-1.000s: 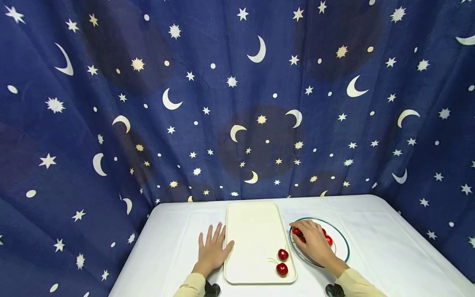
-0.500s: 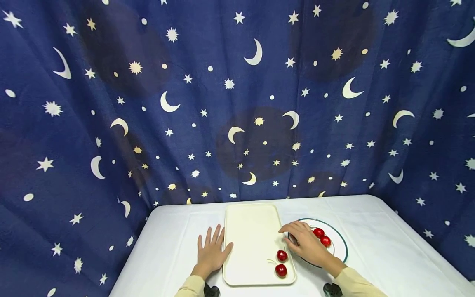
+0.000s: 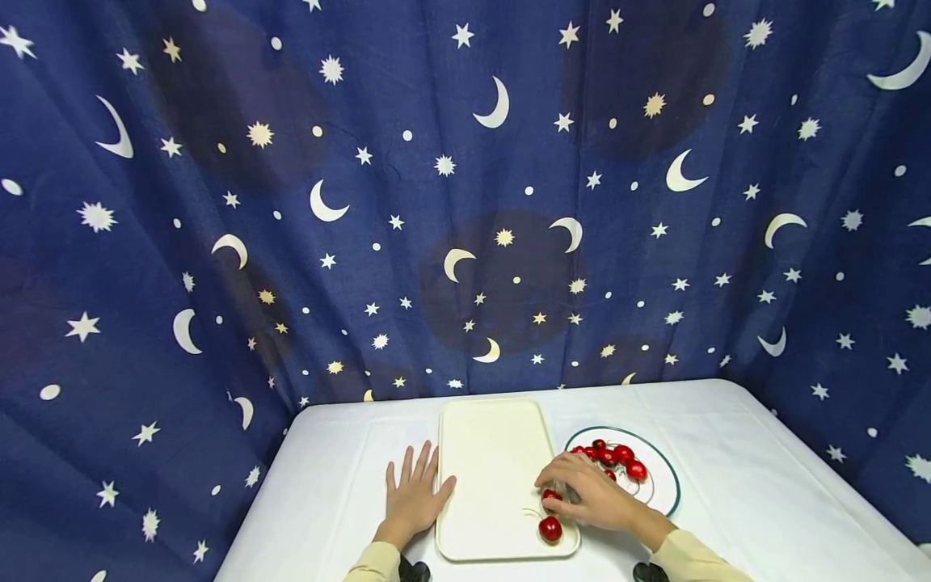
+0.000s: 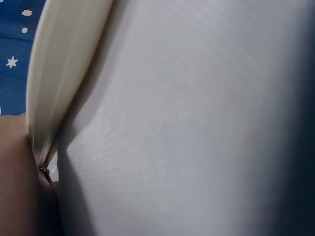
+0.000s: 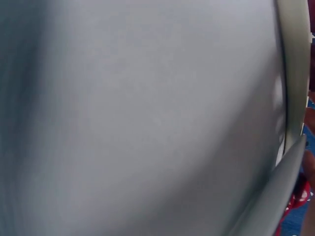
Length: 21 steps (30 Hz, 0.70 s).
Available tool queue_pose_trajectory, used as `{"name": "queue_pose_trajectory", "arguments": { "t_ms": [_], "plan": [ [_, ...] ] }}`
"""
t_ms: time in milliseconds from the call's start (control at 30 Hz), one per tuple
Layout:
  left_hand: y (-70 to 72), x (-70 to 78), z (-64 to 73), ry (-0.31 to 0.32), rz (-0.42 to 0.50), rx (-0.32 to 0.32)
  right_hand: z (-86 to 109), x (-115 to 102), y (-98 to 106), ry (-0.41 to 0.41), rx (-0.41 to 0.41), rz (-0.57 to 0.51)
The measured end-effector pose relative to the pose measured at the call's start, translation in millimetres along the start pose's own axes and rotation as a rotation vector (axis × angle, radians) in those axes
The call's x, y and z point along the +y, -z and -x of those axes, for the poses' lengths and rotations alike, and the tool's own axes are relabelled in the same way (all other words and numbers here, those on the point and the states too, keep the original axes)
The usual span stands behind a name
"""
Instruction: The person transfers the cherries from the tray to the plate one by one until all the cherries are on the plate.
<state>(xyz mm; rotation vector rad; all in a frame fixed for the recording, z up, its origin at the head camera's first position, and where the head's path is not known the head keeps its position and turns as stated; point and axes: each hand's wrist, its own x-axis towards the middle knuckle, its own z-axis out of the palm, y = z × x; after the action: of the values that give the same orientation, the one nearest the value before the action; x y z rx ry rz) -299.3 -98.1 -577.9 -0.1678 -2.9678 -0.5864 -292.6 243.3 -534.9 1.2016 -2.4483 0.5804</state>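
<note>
A shallow cream tray (image 3: 494, 453) lies on the table. Flat at its left side rests my left hand (image 3: 414, 499), fingers straight and spread, the thumb over the rim. The left wrist view catches part of that hand (image 4: 17, 177) beside the tray's wall (image 4: 69, 69). My right hand (image 3: 592, 495) reaches over the tray's right edge, its thumb and fingers curled round a stemmed red cherry (image 3: 550, 494), which they partly cover. A second cherry (image 3: 549, 529) lies nearer the front. Beyond the right wrist, a clear plate (image 3: 663, 485) holds several cherries (image 3: 607, 457).
A white cloth (image 3: 756, 469) covers the table. Behind it hangs a dark blue curtain (image 3: 407, 210) with moons and stars. The tray's edge (image 5: 297, 69) and some blurred red cherries (image 5: 299, 194) show at the right of the right wrist view.
My right hand has moved left from over the plate to the tray's right side, uncovering the cherries on the plate. The left hand has stayed in place.
</note>
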Motion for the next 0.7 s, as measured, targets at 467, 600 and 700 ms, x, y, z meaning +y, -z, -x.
{"name": "queue_pose_trajectory", "arguments": {
  "t_ms": [467, 600, 700],
  "plan": [
    [0.1, -0.7, 0.2, 0.009, -0.003, -0.011, 0.3, -2.3, 0.5, -0.023, -0.035, -0.004],
    [0.2, -1.0, -0.2, 0.017, -0.013, -0.028, 1.2, -2.0, -0.1, -0.013, -0.030, -0.009],
    [0.9, -0.2, 0.2, 0.020, -0.018, -0.029, 1.2, -1.4, 0.3, -0.010, -0.024, -0.002]
  ]
}}
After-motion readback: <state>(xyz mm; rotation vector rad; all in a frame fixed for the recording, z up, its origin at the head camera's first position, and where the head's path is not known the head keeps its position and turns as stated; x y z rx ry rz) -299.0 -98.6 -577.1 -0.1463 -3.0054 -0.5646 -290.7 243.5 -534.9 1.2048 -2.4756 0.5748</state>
